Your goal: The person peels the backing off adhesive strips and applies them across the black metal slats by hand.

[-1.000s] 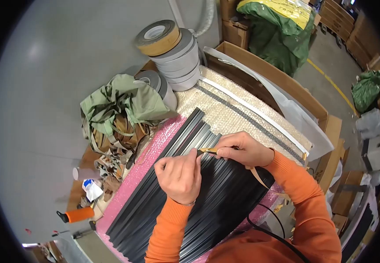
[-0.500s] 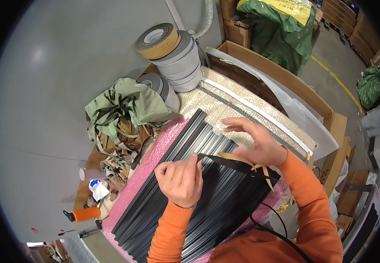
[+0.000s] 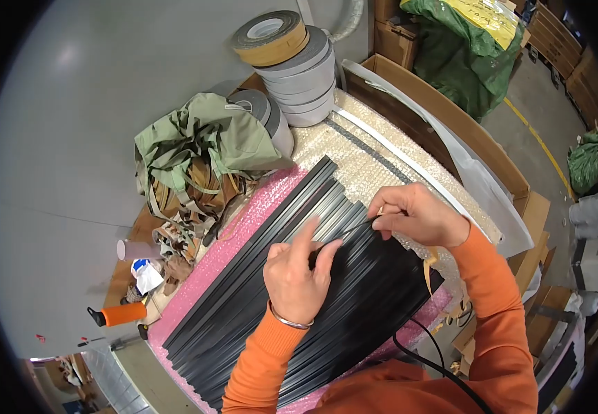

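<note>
Long black strips (image 3: 278, 297) lie side by side on pink bubble wrap (image 3: 206, 297). Over their upper part is my left hand (image 3: 297, 272), thumb and index finger spread apart, close to the end of a thin black strip (image 3: 355, 228). My right hand (image 3: 416, 215) pinches that thin strip between thumb and fingers, to the right of my left hand. A tan backing strip (image 3: 429, 265) hangs below my right wrist.
Tape rolls (image 3: 299, 72) stand stacked at the back, beside a green cloth bag (image 3: 209, 138). An orange bottle (image 3: 123, 314) is at the left. Behind the bubble-wrapped surface (image 3: 312, 138) runs a long cardboard box (image 3: 451, 114). A black cable (image 3: 426, 362) curves near my body.
My left thumb and index finger have opened from their pinch. My right hand, spread half a second ago, has closed on the black strip. The tan backing now hangs lower, at the right.
</note>
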A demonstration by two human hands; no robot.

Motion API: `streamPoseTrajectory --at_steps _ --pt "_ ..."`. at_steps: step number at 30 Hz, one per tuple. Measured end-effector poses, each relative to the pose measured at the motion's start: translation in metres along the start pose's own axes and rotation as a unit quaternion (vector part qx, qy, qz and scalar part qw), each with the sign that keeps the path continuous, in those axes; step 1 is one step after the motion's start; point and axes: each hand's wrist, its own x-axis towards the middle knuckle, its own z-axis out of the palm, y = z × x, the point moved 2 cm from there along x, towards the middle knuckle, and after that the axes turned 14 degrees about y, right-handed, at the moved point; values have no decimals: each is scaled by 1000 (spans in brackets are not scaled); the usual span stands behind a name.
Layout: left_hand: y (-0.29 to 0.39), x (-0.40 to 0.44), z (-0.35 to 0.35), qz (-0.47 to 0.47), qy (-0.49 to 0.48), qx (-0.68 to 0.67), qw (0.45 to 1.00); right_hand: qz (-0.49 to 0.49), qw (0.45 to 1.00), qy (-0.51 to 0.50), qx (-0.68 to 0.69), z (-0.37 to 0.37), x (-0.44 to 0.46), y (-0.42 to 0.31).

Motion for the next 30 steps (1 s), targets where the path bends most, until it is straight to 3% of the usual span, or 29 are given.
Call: streamPoseTrajectory --at_steps 1,5,6,8,10,12,14,15,18,20,22,24,26,28,30 --pt "-3 3 -1 66 -37 -2 997 10 1000 -14 -6 -2 4 2" --pt "-12 9 0 44 -131 54 989 -75 993 -20 -86 -9 27 -1" --pt "-9 14 -2 76 -62 87 991 -72 993 -26 -87 -9 33 3" --pt "-19 14 -8 91 7 123 988 -63 995 -31 69 -4 44 18" --pt "-34 -11 -15 66 33 99 992 -8 994 -30 108 0 53 30" --pt "-51 -52 -18 70 -68 19 995 158 979 0 131 1 61 45" --pt "-78 -100 0 59 -157 26 986 140 988 -14 68 3 72 64" --pt "-91 -112 10 63 -130 52 988 128 991 -28 12 3 78 72" --pt "-141 -154 26 -57 -183 197 962 121 989 -50 -69 4 98 111" --pt "-147 -163 27 -55 -202 204 956 41 991 -60 -112 5 108 145" --pt "-147 -165 27 -62 -180 191 963 69 988 -56 -123 12 113 160" --pt "-149 -166 28 -67 -176 184 965 132 985 4 -108 22 115 168" --pt "-150 -170 29 -64 -169 200 963 137 989 22 -41 28 119 196" --pt "-149 -173 27 -59 -155 208 964 228 966 69 97 41 117 195" --pt "-148 -178 22 -67 -130 239 960 243 963 72 88 41 113 185"
